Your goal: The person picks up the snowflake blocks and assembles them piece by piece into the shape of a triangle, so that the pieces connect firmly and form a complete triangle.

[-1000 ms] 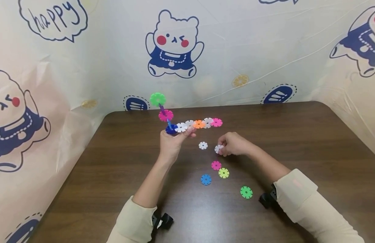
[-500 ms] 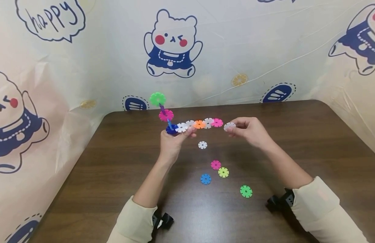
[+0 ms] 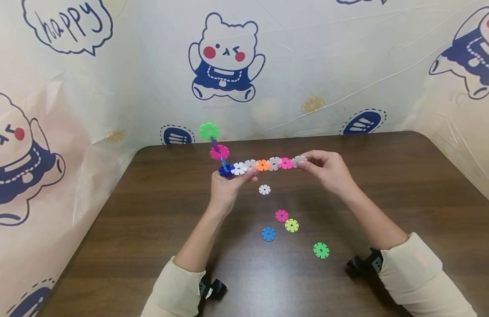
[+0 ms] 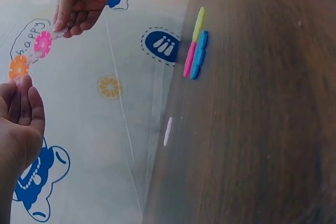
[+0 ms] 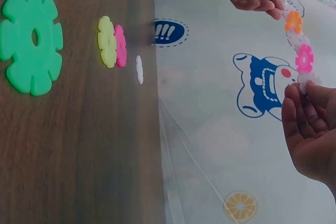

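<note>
My left hand (image 3: 225, 190) grips a chain of notched plastic snowflake discs near its left end, thumb on the white discs. From there the row runs right through an orange disc (image 3: 262, 165), a white one and a pink disc (image 3: 286, 163). At the left end, a dark blue disc (image 3: 225, 171) joins a branch that rises to a pink disc and a green disc (image 3: 209, 131). My right hand (image 3: 327, 171) pinches a white disc (image 3: 299, 161) against the pink one at the right end. Whether its slots are fully joined is too small to tell.
On the brown table (image 3: 157, 246) lie a loose white disc (image 3: 264, 189), a pink disc (image 3: 282, 215), a yellow disc (image 3: 291, 225), a blue disc (image 3: 268, 234) and a green disc (image 3: 321, 250). Behind the table hangs a printed sheet (image 3: 149, 79).
My right hand has lifted the white disc from the table and brought it up to the pink end of the chain. The left hand keeps its hold, shifting very slightly right.
</note>
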A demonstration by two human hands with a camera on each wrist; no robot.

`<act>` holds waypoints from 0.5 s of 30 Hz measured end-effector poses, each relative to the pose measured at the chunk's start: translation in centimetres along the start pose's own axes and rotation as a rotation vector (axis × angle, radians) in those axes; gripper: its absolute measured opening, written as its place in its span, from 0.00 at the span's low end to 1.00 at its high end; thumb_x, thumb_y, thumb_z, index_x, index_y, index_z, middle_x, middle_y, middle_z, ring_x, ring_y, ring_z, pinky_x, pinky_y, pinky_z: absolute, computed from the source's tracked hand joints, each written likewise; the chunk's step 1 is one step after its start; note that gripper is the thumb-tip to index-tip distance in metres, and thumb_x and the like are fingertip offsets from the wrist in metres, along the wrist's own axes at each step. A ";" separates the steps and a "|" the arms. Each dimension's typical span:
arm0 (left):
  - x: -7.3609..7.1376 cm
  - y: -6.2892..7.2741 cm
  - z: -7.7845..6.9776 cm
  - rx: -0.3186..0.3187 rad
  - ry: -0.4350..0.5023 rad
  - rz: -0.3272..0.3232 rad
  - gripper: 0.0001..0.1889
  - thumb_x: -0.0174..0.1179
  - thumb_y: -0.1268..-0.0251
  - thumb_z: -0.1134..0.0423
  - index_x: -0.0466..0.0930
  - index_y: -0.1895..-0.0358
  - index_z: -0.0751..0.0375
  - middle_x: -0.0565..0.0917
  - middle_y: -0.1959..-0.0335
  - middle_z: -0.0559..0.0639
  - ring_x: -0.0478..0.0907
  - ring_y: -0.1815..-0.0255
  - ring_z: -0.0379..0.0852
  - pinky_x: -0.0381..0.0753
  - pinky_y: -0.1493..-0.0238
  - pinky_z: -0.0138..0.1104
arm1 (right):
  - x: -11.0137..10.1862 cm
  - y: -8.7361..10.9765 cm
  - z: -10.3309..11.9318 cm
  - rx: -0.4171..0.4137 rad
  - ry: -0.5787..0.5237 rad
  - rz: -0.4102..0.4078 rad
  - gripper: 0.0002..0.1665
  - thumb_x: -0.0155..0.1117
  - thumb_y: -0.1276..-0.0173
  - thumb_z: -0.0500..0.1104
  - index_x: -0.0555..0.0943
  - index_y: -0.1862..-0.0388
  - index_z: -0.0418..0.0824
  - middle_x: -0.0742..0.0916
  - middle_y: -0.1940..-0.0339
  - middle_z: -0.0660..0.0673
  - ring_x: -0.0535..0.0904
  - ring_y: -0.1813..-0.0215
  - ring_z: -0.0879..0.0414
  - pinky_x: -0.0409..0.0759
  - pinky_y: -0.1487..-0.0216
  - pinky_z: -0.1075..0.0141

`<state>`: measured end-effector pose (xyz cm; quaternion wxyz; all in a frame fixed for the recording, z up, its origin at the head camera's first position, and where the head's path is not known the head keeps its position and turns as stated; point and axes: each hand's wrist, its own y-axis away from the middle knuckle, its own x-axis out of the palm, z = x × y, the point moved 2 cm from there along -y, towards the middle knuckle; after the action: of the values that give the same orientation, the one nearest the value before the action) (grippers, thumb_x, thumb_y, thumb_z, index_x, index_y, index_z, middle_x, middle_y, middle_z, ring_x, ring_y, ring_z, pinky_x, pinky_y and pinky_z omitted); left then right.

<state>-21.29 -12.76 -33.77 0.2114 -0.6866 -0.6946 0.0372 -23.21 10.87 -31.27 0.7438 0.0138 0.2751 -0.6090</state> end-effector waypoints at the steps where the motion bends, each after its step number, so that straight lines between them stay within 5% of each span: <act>1: 0.0 0.0 0.0 -0.004 -0.011 0.002 0.16 0.63 0.45 0.74 0.70 0.86 0.61 0.85 0.78 0.51 0.84 0.74 0.46 0.76 0.50 0.41 | 0.0 0.0 0.0 -0.004 0.001 -0.002 0.12 0.64 0.38 0.38 0.82 0.58 0.32 0.85 0.67 0.39 0.80 0.64 0.50 0.80 0.63 0.66; 8: -0.1 0.3 0.1 -0.045 -0.106 0.033 0.10 0.66 0.46 0.69 0.76 0.81 0.65 0.85 0.74 0.57 0.84 0.73 0.48 0.77 0.51 0.39 | -0.1 0.0 -0.2 -0.014 0.029 -0.001 0.09 0.65 0.39 0.37 0.83 0.62 0.32 0.86 0.72 0.41 0.81 0.66 0.47 0.80 0.63 0.67; 15: -0.5 0.4 0.4 -0.044 -0.084 0.044 0.07 0.65 0.45 0.68 0.80 0.72 0.70 0.85 0.74 0.56 0.84 0.73 0.49 0.77 0.50 0.40 | 0.0 0.1 0.2 -0.041 0.083 0.024 0.07 0.67 0.41 0.35 0.84 0.64 0.33 0.86 0.74 0.44 0.81 0.69 0.52 0.80 0.66 0.65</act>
<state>-21.11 -13.15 -34.40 0.1660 -0.7039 -0.6884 0.0553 -23.07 10.88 -31.14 0.7389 0.0272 0.3181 -0.5933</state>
